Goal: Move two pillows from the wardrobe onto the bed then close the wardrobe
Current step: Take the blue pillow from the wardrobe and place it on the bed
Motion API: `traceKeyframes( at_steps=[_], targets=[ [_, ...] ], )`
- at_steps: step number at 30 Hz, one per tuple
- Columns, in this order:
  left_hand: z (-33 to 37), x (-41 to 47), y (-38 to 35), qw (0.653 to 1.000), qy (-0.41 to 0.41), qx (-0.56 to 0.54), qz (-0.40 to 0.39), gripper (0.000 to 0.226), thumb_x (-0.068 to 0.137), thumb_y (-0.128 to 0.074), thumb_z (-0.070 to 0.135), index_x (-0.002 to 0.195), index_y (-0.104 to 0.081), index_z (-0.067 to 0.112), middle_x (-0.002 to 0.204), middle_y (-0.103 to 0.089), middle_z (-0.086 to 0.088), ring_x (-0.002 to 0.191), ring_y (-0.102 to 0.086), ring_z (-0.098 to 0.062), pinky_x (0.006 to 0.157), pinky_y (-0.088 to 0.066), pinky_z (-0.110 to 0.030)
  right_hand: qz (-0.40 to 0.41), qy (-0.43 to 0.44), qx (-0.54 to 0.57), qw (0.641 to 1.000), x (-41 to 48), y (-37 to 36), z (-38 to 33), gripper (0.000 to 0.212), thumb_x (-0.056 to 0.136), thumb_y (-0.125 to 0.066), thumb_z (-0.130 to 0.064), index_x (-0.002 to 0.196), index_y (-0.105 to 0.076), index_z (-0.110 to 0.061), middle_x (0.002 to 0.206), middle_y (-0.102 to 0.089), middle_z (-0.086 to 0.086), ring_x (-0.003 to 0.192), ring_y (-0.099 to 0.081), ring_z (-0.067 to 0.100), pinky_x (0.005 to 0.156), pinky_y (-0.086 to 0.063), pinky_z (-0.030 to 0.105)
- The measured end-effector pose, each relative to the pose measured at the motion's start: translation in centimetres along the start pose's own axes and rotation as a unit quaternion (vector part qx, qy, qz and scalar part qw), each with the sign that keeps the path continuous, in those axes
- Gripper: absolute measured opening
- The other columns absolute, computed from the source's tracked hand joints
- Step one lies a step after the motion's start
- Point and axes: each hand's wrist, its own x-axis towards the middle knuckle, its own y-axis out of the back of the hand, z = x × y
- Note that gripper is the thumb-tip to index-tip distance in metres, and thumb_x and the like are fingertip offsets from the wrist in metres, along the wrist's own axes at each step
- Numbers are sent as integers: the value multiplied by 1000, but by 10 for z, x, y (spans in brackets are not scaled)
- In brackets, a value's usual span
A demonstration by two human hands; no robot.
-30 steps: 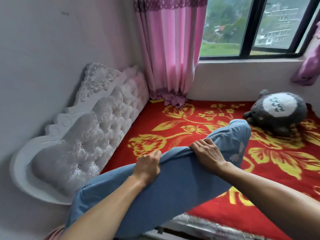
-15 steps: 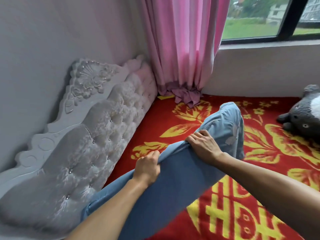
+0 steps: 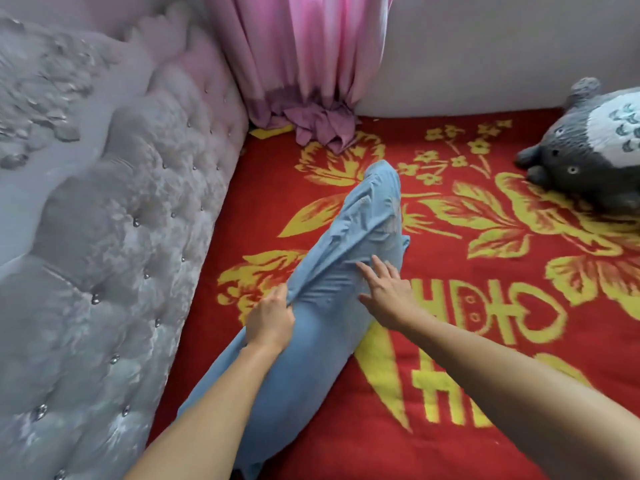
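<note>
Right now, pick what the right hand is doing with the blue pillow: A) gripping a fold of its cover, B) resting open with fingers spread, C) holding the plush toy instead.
B: the right hand lies open, fingers spread, against the blue pillow; the left hand pinches the cover.

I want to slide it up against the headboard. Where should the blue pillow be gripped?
Probably by its long upper edge, from the near side. The blue pillow lies slanted along the bed, and the left hand already pinches a fold there. The right hand, open, could take the same edge farther up.
</note>
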Motion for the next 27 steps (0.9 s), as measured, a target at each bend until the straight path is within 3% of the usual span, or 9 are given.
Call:
traceKeyframes(
  at_steps=[2,6,9,15,22,25,27],
  targets=[
    [-22,22,-1,1000,-2,-21,-14,20,93,-48,23,110,-50,13,115,-62,-12,100,-60,-38,71,-44,-41,-54,-56,49,996,3,-21,-3,72,91,-54,-46,149,-12,-36,159,-14,7,141,-24,31,104,-39,48],
    [-80,50,0,997,3,-37,-72,41,93,-46,44,120,-44,14,125,-56,-11,109,-55,-38,84,-46,-45,-116,-129,122,977,8,-62,-39,74,92,-53,-49,151,-14,-26,157,-20,11,139,-32,30,109,-34,43],
    [-116,59,2,993,15,-29,-118,57,87,-50,55,130,-37,20,132,-51,-8,116,-52,-35,89,-45,-47,-148,-149,161,964,13,-88,-79,74,92,-55,-45,151,-16,-21,154,-24,16,140,-30,28,112,-29,37],
    [-160,64,-9,989,18,-18,-147,88,78,-54,66,146,-17,24,148,-35,-5,130,-41,-31,99,-39,-48,-172,-169,153,958,31,-124,-122,75,89,-57,-45,149,-18,-22,148,-35,12,130,-43,29,106,-37,38],
    [-188,90,-24,988,42,-36,-142,91,76,-55,68,146,-15,27,149,-36,-6,130,-41,-32,100,-38,-50,-100,-248,199,943,61,-157,-102,65,92,-54,-45,143,-30,-15,137,-50,19,124,-49,35,101,-39,39],
    [-206,101,-29,987,64,-59,-134,87,74,-58,68,143,-21,31,140,-45,-7,123,-49,-33,94,-43,-48,-25,-338,297,893,83,-176,-83,58,93,-54,-42,134,-40,-3,136,-50,23,125,-47,38,104,-38,41],
    [-218,107,-35,986,81,-65,-128,85,72,-57,70,141,-23,33,136,-49,-6,120,-52,-32,91,-44,-46,25,-406,376,833,97,-189,-68,65,92,-54,-43,138,-36,1,141,-45,23,129,-43,37,108,-34,41]
  ],
)
